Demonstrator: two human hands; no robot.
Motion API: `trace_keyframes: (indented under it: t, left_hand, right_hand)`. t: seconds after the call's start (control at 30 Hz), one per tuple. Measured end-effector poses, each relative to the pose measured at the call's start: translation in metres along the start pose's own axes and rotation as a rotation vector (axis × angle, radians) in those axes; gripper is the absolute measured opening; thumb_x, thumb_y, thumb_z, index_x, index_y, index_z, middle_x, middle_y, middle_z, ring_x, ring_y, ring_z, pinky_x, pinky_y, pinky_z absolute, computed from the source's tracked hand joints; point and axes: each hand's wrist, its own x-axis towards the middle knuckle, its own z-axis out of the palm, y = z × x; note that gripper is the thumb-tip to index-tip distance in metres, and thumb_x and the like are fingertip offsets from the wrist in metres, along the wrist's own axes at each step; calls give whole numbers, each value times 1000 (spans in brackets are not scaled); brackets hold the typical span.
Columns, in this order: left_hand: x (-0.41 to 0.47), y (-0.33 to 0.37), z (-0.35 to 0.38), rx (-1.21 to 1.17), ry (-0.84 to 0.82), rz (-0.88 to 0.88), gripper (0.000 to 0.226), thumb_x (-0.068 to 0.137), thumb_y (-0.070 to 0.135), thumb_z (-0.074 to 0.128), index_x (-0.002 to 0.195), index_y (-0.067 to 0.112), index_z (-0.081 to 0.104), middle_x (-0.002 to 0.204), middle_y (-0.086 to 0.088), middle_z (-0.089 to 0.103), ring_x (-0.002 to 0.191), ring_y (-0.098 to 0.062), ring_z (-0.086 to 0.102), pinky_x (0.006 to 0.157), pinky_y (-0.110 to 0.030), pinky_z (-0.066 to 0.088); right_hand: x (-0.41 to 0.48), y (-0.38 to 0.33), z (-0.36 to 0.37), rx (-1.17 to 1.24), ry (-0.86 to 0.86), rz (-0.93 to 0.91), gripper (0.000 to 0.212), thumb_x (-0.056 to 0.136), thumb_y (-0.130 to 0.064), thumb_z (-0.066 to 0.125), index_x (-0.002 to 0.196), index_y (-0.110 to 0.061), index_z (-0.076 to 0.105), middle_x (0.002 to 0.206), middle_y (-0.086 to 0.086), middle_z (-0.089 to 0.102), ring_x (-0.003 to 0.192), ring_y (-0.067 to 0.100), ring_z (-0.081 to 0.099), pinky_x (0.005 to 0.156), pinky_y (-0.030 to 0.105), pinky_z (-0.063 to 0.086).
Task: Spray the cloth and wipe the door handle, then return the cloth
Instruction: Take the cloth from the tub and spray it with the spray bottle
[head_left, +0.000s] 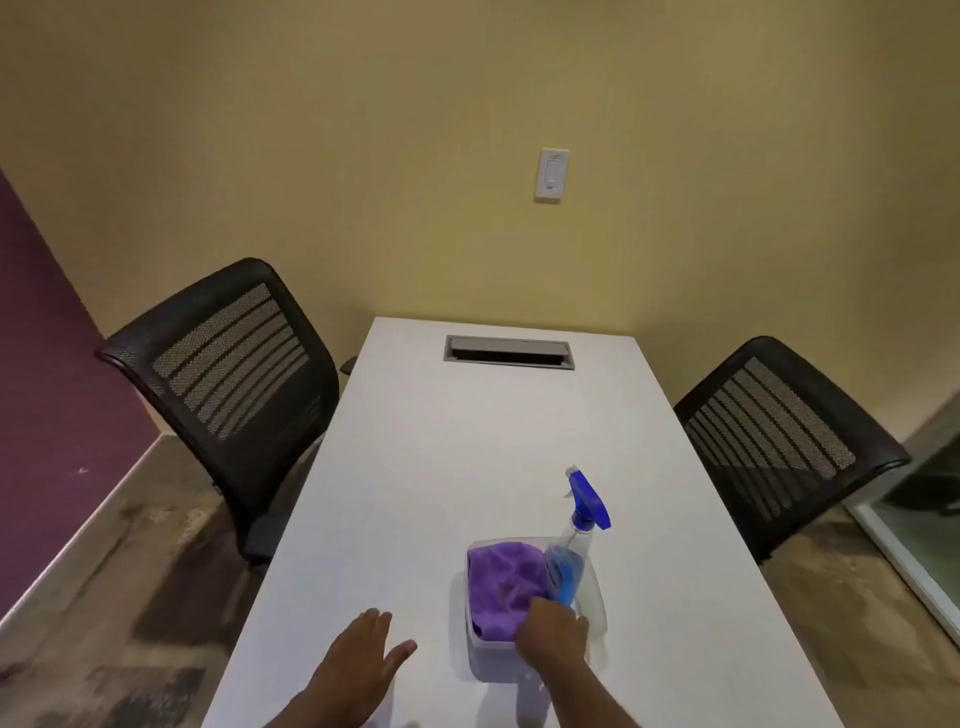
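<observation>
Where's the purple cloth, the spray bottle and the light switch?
purple cloth (506, 577), head view, on its rumpled middle.
spray bottle (589, 499), head view, on the blue trigger head.
light switch (551, 174), head view, on the middle of its white plate.

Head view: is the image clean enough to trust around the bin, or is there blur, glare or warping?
Head view: wide-angle warping bends the table edges and chairs; warm, dim lighting, no harsh glare; the clear bin walls look hazy; the right hand at the purple cloth and the left hand are slightly soft; the spray bottle reads fairly clearly.
</observation>
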Motion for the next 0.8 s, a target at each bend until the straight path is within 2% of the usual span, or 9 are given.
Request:
trace_keyframes:
  t: [0.07, 0.13, 0.2, 0.27, 0.3, 0.4, 0.63, 0.73, 0.8]
  left_hand:
    - [-1, 0, -3, -78, 11, -17, 120, 64, 91, -7, 150, 15, 29, 155, -3, 32, 142, -17, 30, 114, -29, 24]
    - [4, -3, -1, -99, -6, -55, 81, 93, 70, 19, 151, 14, 28, 158, -4, 30, 144, -18, 29, 118, -31, 23]
    - [12, -3, 3, -107, -38, -42, 62, 100, 57, 29, 142, 13, 42, 146, -5, 46, 136, -19, 41, 111, -30, 32]
    - [18, -1, 2, -132, -41, -40, 41, 100, 52, 37, 107, 19, 59, 108, -1, 60, 104, -17, 57, 87, -28, 41]
    - [18, 3, 0, -157, -33, -33, 32, 99, 50, 41, 87, 23, 54, 93, 2, 57, 87, -15, 55, 77, -27, 40]
    - [21, 10, 0, -219, -10, -18, 35, 98, 44, 49, 68, 27, 41, 78, 8, 52, 71, -9, 47, 64, -24, 36]
    - [30, 19, 13, -286, 37, -28, 21, 96, 33, 57, 80, 20, 56, 89, 2, 64, 78, -11, 56, 66, -19, 40]
    - [32, 23, 18, -312, 58, -39, 16, 94, 27, 59, 84, 15, 60, 92, 1, 66, 83, -13, 59, 66, -17, 40]
    - [32, 26, 19, -335, 64, -48, 15, 94, 24, 59, 83, 15, 61, 93, 0, 67, 84, -14, 60, 68, -19, 42]
  right_hand:
    - [4, 1, -3, -16, -17, 30, 33, 102, -33, 45, 131, -19, 51, 132, 2, 59, 126, 21, 52, 111, 37, 34]
    - [7, 4, -3, -36, -32, 28, 35, 102, -33, 44, 134, -19, 48, 134, 2, 57, 128, 22, 50, 111, 38, 34]
    - [8, 3, 0, -82, -55, 28, 38, 101, -37, 46, 135, -20, 46, 135, 1, 56, 130, 22, 50, 114, 40, 32]
    - [13, 1, 7, -68, -56, 34, 38, 100, -37, 47, 134, -21, 47, 134, 1, 58, 128, 22, 51, 115, 41, 32]
    - [15, 0, 9, -65, -44, 34, 37, 100, -36, 48, 133, -21, 49, 132, 1, 59, 127, 22, 53, 114, 42, 32]
    - [19, -4, 10, -47, -24, 40, 35, 99, -34, 50, 132, -21, 50, 130, 1, 61, 125, 22, 55, 112, 42, 33]
    - [21, -12, 10, 54, -61, 93, 33, 100, -25, 50, 133, -19, 48, 132, 2, 57, 128, 22, 49, 113, 41, 30]
    - [26, -6, 14, 210, -81, 56, 36, 101, -20, 35, 132, -14, 52, 137, 8, 54, 131, 25, 45, 112, 38, 26]
    - [27, -4, 15, 311, -100, 16, 34, 99, -17, 30, 120, -18, 57, 136, 8, 54, 130, 24, 45, 107, 33, 29]
